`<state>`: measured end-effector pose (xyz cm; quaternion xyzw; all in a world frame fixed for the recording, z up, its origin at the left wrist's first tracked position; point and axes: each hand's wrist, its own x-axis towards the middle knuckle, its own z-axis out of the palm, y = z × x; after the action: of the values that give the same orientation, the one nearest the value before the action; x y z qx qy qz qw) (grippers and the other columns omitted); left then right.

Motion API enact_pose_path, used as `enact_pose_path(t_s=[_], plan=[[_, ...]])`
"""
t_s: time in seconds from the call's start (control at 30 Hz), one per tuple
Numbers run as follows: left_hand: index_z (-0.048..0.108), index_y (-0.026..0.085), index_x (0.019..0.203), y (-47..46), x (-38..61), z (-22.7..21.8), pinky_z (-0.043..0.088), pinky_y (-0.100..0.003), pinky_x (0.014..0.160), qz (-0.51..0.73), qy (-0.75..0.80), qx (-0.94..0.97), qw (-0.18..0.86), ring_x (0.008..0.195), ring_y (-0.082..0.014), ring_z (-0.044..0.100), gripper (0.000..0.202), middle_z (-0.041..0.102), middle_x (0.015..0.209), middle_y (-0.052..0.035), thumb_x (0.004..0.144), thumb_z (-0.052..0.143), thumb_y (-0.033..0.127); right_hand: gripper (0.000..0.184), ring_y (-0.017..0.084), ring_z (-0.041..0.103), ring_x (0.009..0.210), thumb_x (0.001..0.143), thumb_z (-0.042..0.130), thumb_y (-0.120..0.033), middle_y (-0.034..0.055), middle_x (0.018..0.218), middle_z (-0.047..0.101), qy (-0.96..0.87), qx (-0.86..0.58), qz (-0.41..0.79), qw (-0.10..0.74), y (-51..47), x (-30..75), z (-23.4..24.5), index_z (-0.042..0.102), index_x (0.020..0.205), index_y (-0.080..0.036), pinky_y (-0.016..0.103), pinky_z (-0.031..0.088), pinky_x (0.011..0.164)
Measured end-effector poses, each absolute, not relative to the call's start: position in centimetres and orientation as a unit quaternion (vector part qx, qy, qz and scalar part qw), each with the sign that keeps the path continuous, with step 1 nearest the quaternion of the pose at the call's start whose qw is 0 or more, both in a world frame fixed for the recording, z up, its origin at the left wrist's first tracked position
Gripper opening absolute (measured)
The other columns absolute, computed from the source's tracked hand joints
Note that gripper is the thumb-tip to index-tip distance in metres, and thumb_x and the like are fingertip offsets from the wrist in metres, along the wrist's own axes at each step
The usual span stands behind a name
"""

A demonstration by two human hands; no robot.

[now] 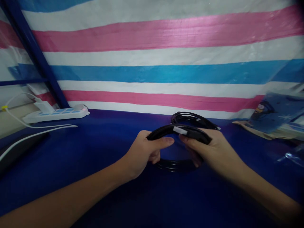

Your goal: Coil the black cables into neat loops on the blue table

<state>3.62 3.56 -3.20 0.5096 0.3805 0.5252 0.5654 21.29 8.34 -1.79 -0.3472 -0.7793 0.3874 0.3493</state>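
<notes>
A coil of black cable (163, 131) with a silver plug end is held up over the blue table (99, 152) at the centre. My left hand (144, 152) is closed around the coil's left side, thumb on top. On the right side, my right hand (209, 150) grips the same coil near the plug, fingers wrapped round the strands. The lower loop of the coil hangs between the two hands, close to the table. Just behind, a second coil of black cable (190, 119) lies on the table by the wall.
A white power strip (55, 114) with a plugged-in charger and white cords sits at the back left. A dark flat object (16, 152) lies at the left edge. A blue printed bag (273, 115) rests at the right. A striped tarp forms the back wall.
</notes>
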Motion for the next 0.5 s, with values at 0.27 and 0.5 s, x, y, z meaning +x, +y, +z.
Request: enact_pose_path(t_s=[0.27, 0.5], plan=[[0.051, 0.016, 0.063, 5.5, 2.6, -3.2, 0.038, -0.024, 0.056, 0.437, 0.519, 0.659, 0.325, 0.056, -0.0099, 0.052, 0.037, 0.055, 0.058, 0.0010, 0.089, 0.045, 0.042, 0.041, 0.008, 0.041, 0.030, 0.082, 0.057, -0.049, -0.0053, 0.043, 0.042, -0.692, -0.434, 0.477, 0.324, 9.8, 21.2, -1.9, 0.044, 0.058, -0.018, 0.021, 0.036, 0.031], [0.051, 0.013, 0.100, 13.0, 6.0, 2.5, 0.044, -0.024, 0.049, 0.350, 0.544, 0.707, 0.287, 0.054, -0.0132, 0.058, 0.025, 0.062, 0.075, -0.0058, 0.089, 0.038, 0.032, 0.031, 0.014, 0.058, 0.051, 0.089, 0.048, -0.040, 0.0074, 0.062, 0.061, -0.783, -0.510, 0.299, 0.192, 16.0, 25.5, 4.2, 0.057, 0.082, -0.012, 0.023, 0.043, 0.046]])
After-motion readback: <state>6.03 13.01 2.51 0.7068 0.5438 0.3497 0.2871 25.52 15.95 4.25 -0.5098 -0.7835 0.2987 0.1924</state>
